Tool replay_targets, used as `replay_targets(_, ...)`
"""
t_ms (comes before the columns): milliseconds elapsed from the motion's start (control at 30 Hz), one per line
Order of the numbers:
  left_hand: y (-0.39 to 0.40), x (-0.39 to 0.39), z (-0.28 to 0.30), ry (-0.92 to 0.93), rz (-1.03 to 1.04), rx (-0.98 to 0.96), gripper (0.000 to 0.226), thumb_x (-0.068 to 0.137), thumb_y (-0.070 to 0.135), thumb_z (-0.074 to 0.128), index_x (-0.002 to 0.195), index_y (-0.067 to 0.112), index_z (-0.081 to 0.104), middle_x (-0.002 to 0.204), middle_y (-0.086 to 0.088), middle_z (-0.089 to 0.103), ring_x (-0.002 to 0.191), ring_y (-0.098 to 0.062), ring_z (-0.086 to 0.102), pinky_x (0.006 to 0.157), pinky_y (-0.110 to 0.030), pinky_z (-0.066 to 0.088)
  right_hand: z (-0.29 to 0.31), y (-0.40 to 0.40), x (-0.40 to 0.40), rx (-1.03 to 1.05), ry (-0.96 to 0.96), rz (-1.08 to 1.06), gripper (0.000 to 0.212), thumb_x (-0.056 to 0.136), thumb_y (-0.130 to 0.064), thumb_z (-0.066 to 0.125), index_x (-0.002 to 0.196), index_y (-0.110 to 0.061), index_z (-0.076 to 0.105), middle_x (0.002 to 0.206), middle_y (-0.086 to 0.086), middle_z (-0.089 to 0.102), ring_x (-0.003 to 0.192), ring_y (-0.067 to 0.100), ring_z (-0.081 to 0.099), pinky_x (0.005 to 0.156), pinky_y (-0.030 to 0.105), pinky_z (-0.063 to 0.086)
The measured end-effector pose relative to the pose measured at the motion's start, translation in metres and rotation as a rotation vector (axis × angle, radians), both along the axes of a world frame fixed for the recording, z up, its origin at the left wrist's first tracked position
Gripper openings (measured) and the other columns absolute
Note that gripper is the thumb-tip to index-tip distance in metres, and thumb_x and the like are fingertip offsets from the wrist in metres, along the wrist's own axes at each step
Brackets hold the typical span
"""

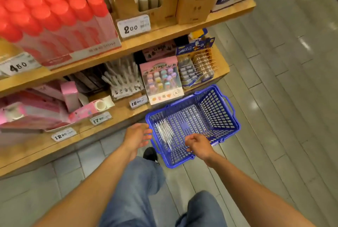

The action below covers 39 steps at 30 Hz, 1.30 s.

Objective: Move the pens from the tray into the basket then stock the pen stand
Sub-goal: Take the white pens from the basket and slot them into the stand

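Observation:
A blue plastic basket (217, 117) sits on the floor beside the lower shelf. Several clear pens (164, 132) lie in a bundle along its left inner side. My left hand (137, 136) hovers at the basket's left rim with relaxed fingers and holds nothing. Over the basket's near edge is my right hand (198, 145), fingers loosely curled and empty. A white pen stand (124, 80) with several white pens stands on the lower shelf, left of a pink display box.
Wooden shelves (128, 109) run along the left, with price tags on their front edges. Red-capped tubes, cardboard boxes and pink packages fill them. A pink box of small items (161, 80) stands above the basket. My legs and a black shoe (150, 153) are below.

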<state>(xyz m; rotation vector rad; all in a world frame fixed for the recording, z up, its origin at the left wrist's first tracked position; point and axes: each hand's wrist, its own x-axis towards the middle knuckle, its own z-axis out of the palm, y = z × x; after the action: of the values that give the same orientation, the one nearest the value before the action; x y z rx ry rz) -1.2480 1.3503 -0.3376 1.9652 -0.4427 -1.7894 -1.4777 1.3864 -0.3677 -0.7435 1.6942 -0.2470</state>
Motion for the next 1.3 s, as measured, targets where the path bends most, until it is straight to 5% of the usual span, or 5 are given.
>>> replay_targets(433,0.006,-0.023,-0.223,0.026,0.217,-0.160,0.011,0.101,0.019,0.050,0.097,0.018,0.060,0.084,-0.002,0.068,0.066,-0.013,0.059,0.055,-0.021,0.049,-0.298,-0.011,-0.009,0.006,0.164,0.433,0.031,0.086,-0.005,0.055,0.056,-0.014,0.057,0.059,0.010,0.053,0.056,0.019,0.048,0.062,0.033,0.040)
replay_targets(700,-0.015,-0.027,-0.272,0.034,0.345,-0.281,0.010,0.099,0.023,0.053,0.096,0.020,0.062,0.087,0.000,0.071,0.072,-0.013,0.063,0.063,-0.024,0.049,-0.405,-0.029,0.025,0.124,0.371,0.677,0.033,0.092,-0.014,0.053,0.120,0.002,0.059,0.122,0.020,0.062,0.111,0.033,0.061,0.085,0.034,0.050)
replay_targets(1033,-0.015,-0.026,-0.293,-0.005,0.436,-0.369,0.015,0.100,0.022,0.054,0.105,0.015,0.065,0.086,-0.001,0.073,0.064,-0.011,0.064,0.054,-0.020,0.052,-0.459,-0.022,0.060,0.064,0.535,0.694,0.034,0.089,-0.010,0.059,0.122,-0.002,0.054,0.119,0.012,0.064,0.105,0.028,0.063,0.075,0.031,0.051)
replay_targets(1200,-0.007,-0.026,-0.295,-0.028,0.416,-0.399,0.016,0.100,0.022,0.053,0.109,0.014,0.064,0.099,-0.007,0.072,0.074,-0.015,0.065,0.057,-0.020,0.055,-0.442,-0.041,0.047,-0.006,0.403,0.693,0.013,0.094,-0.017,0.057,0.094,-0.004,0.058,0.092,0.010,0.062,0.075,0.022,0.055,0.064,0.027,0.048)
replay_targets(1300,-0.004,-0.029,-0.297,-0.053,0.400,-0.421,0.015,0.101,0.022,0.052,0.107,0.014,0.064,0.099,-0.007,0.072,0.074,-0.016,0.064,0.058,-0.021,0.055,-0.419,-0.059,0.037,-0.097,0.234,0.580,0.029,0.093,-0.013,0.055,0.066,-0.009,0.046,0.066,0.008,0.047,0.058,0.020,0.044,0.053,0.024,0.035)
